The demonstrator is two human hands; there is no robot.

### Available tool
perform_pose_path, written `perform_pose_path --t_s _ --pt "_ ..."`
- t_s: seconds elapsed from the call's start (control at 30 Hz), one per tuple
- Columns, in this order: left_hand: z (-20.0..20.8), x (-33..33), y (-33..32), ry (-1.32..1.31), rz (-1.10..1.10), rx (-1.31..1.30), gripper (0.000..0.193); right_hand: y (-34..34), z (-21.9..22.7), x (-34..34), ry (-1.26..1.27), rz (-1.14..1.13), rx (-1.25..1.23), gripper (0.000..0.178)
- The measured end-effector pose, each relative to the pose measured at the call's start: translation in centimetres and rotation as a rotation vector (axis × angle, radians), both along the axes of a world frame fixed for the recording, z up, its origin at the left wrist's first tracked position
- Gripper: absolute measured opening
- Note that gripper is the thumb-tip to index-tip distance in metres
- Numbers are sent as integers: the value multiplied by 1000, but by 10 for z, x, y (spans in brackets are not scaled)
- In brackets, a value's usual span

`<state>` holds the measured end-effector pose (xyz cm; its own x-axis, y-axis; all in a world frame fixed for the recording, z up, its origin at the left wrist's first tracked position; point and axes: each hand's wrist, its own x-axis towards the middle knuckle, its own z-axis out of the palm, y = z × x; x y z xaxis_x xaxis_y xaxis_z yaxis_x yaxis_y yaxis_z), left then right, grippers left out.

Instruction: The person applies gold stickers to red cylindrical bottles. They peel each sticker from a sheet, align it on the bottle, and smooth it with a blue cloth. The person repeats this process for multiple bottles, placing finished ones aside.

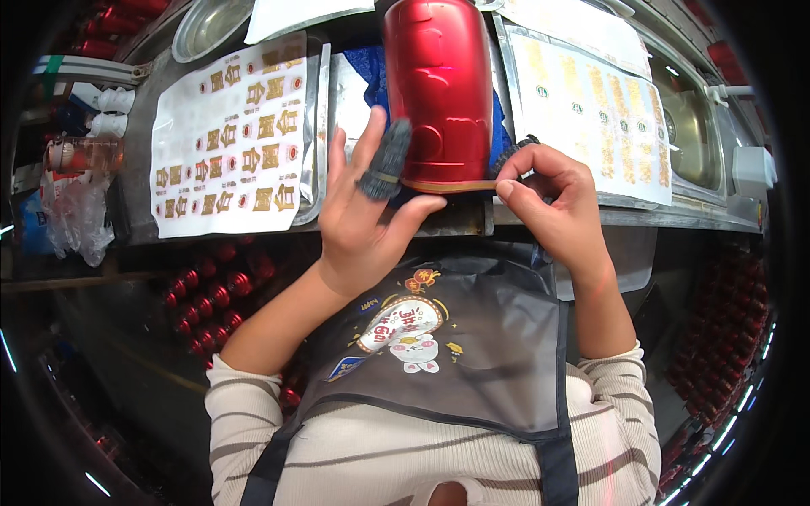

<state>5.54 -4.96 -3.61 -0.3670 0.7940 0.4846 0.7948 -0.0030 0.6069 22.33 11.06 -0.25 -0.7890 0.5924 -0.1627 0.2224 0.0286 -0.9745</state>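
Overall, a metal bench (145, 118) spans the upper half of the frame, with a dark see-through apron (498, 354) bearing a cartoon rabbit below it in the lower middle. On the bench, a white sheet of gold and red stickers (228, 143) lies at upper left, and another sheet of gold and green stickers (591, 118) lies at upper right. Between them, at top centre, a shiny red bottle (439, 84) with raised shapes lies over a blue cloth (369, 72), its near end toward the apron. The left hand (363, 228), left of centre, is spread and unclenched, with a covered finger at the bottle's left edge; whether it presses there, I cannot tell. The right hand (557, 198), right of centre, pinches the end of a strip between thumb and forefinger. A clear plastic bag (80, 211) sits at far left, near white spools (114, 110). Dark finger covers (388, 160) show on both hands. Thinnest of all, the brownish strip (456, 185) runs along the bottle's near end.
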Motion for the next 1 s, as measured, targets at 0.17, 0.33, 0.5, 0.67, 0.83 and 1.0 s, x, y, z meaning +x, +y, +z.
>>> perform_pose_path --t_s 0.17,0.33,0.5,0.67,0.83,1.0 --pt "-19 2 -35 37 -39 -86 45 -6 14 6 -30 -40 40 5" --pt "-20 3 -28 123 -62 -69 33 -10 19 7 7 -90 29 5" --pt "-13 1 -23 207 -101 -71 40 -8 9 5 7 -118 -81 4" --pt "0 2 -11 279 -121 -33 39 -7 6 5 23 -112 -74 3" --pt "16 3 -1 451 -125 -96 47 -5 -1 2 21 -104 -36 3" --pt "17 18 35 449 -36 47 26 -9 -4 3 -15 -85 -27 4"
